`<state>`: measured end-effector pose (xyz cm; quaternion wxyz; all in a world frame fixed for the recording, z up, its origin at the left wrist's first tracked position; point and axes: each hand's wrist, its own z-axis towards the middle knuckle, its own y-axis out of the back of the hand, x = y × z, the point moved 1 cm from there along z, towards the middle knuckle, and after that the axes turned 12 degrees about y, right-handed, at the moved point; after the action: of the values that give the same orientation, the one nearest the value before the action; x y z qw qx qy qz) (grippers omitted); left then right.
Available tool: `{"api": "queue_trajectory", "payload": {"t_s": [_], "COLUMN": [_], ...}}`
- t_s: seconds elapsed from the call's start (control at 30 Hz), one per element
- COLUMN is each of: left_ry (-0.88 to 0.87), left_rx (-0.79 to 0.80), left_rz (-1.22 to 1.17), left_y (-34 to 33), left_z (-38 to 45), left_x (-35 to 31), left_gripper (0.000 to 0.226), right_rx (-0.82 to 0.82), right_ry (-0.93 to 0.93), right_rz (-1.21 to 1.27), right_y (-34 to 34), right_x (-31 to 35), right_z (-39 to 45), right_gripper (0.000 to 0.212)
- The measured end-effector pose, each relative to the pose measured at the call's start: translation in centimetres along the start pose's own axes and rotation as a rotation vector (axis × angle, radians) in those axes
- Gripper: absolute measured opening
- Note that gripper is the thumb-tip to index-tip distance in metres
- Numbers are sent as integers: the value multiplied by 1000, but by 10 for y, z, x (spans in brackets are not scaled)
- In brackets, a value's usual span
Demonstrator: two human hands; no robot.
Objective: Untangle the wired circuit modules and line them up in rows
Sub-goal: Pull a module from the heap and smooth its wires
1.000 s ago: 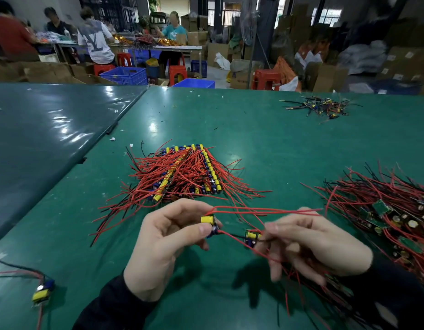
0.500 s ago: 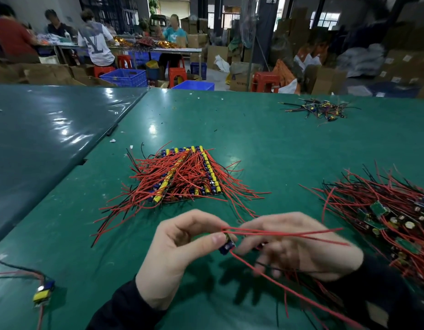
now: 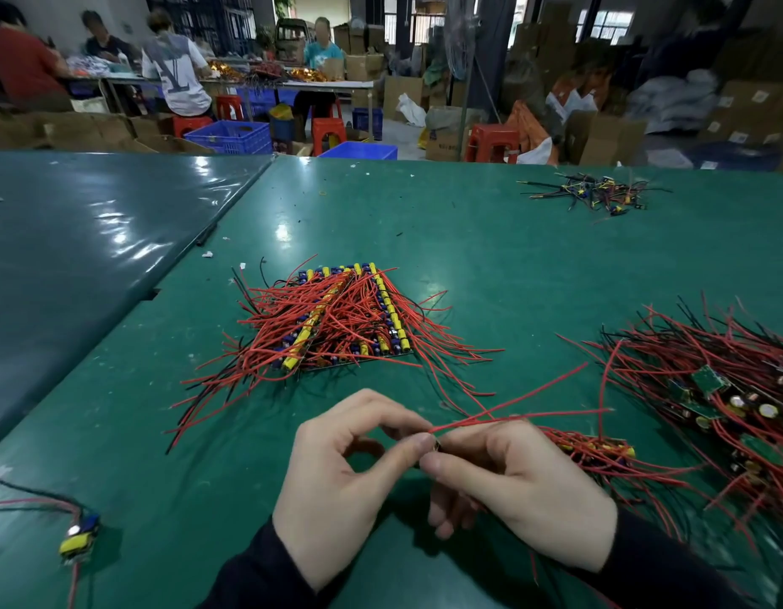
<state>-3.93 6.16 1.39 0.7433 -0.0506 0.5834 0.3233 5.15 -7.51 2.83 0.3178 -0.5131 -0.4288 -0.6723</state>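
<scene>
A small circuit module (image 3: pixel 436 446), mostly hidden, is pinched between the left hand (image 3: pixel 337 485) and right hand (image 3: pixel 521 490) near the front edge of the glossy green table (image 3: pixel 490 257); thin red wires (image 3: pixel 526 408) fan rightward. Behind lie the neat rows (image 3: pixel 341 318); a tangled pile (image 3: pixel 723 402) sits at the right edge.

Two hands meet over a green table (image 3: pixel 490 257). The left hand (image 3: pixel 341 481) and right hand (image 3: pixel 519 481) pinch a small module (image 3: pixel 436 446) between fingertips, red wires (image 3: pixel 526 404) trailing right. Beyond lies an arranged stack of modules (image 3: pixel 346 318); a tangled pile (image 3: pixel 723 402) sits right.
</scene>
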Motion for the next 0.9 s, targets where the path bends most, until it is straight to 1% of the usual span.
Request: {"api": "queue_trajectory", "payload": {"t_s": [0.1,0.17,0.2,0.23,0.27,0.33,0.4,0.43,0.47,0.5,0.53,0.57,0.6,0.67,0.7,0.77,0.83,0.9], "left_ry": [-144,-180,-179,-176,-171,-153,-146,-136,-106,-40,63,185,306,503,569,649,702,725], "left_rx": [-54,-57,-58,-68,-84,-112,-121,-113,-100,-87,-73,-60,-38,41,90,179,236,261], "left_rz": [214,274,278,280,281,279,267,252,217,148,26,-133,-296,-567,-665,-801,-895,-973], "left_y": [-1,-3,-4,-5,-6,-8,-10,-10,-9,-8,-6,-3,-1,4,6,10,12,12], "left_z": [-1,-2,-3,-4,-5,-6,-7,-7,-6,-5,-3,-1,1,5,6,7,6,4], "left_x": [-2,-2,-2,-2,-1,-1,1,1,2,1,0,-1,-1,-1,-1,-3,-4,-4], "left_gripper": [4,6,8,9,10,9,3,1,1,1,3,9,14,21,23,30,49,54], "right_rx": [-42,-84,-120,-143,-138,-97,-79,-79,-94,-98,-118,-146,-155,-125,-102,-42,41,127], "right_ry": [83,176,232,265,269,234,159,158,201,233,250,243,201,84,47,22,14,-26], "right_rz": [-302,-625,-814,-947,-1008,-1034,-1065,-1097,-1072,-987,-876,-726,-496,-12,150,359,521,676], "right_y": [1,-1,-2,-4,-5,-9,-12,-13,-13,-13,-12,-12,-11,-11,-12,-14,-14,-15], "right_x": [-2,-4,-5,-5,-3,-4,-5,-6,-7,-7,-5,-2,-1,2,3,6,7,9], "right_z": [-1,-5,-7,-9,-11,-9,-5,-6,-7,-9,-9,-8,-6,-2,-1,1,1,0], "right_gripper": [31,32,29,26,28,37,52,57,54,45,42,43,43,35,32,28,29,31]}}
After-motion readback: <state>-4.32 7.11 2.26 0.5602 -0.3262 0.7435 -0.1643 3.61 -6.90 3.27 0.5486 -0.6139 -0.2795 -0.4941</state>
